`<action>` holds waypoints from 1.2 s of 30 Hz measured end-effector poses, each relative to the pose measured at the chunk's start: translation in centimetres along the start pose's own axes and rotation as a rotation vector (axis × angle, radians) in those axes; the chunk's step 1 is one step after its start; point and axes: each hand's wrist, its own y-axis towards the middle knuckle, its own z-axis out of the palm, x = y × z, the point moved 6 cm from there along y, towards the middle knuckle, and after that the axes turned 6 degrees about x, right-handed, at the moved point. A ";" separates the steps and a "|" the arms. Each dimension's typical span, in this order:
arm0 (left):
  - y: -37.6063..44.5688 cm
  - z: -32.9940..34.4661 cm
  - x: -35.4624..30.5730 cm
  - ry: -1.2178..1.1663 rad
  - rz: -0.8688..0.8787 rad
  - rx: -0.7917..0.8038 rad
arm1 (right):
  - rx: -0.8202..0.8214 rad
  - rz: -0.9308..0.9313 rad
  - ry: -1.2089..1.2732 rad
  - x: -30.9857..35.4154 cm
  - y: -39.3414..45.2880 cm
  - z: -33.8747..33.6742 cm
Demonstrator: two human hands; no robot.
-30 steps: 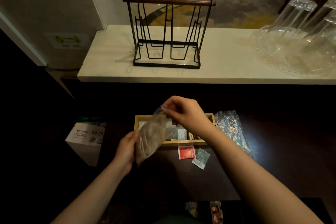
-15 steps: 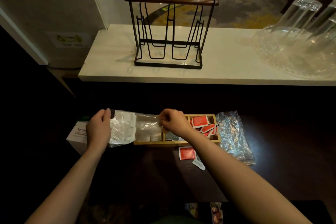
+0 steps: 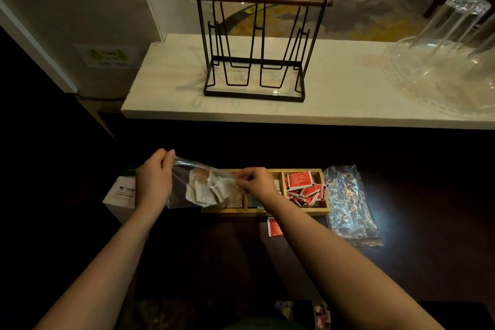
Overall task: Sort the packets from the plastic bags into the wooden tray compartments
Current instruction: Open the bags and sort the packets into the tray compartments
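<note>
Both my left hand (image 3: 154,182) and right hand (image 3: 255,182) pinch the limp, slippery plastic bag (image 3: 187,182) at 10 and 3 o'clock corners; white packets (image 3: 211,190) look light.

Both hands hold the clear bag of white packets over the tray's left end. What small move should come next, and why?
Probably tip the clear bag further so the white packets slide into the wooden tray compartment below; the left hand holds one end high while the right hand pinches the other low.

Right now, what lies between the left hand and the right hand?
In the head view, a clear plastic bag of white packets spans between the left hand and right hand.
</note>
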 end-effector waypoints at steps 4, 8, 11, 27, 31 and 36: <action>0.4 0.2 -0.7 -0.001 0.038 0.028 | 0.049 0.065 0.159 -0.9 -0.2 0.2; 0.6 0.4 -1.6 -0.040 0.082 0.069 | 0.103 0.138 0.370 -1.3 -0.7 0.3; 0.8 0.5 -2.2 -0.062 0.106 0.087 | 0.126 0.153 0.463 -1.4 -0.9 0.2; 1.2 0.3 -5.5 -0.028 0.171 0.119 | 0.117 0.138 0.553 -1.2 -1.5 0.3; 1.3 0.3 -6.0 -0.021 0.183 0.107 | 0.111 0.133 0.548 -0.9 -1.6 0.4; 1.7 0.4 -5.6 -0.023 0.161 0.122 | 0.120 0.147 0.535 -1.1 -1.7 0.4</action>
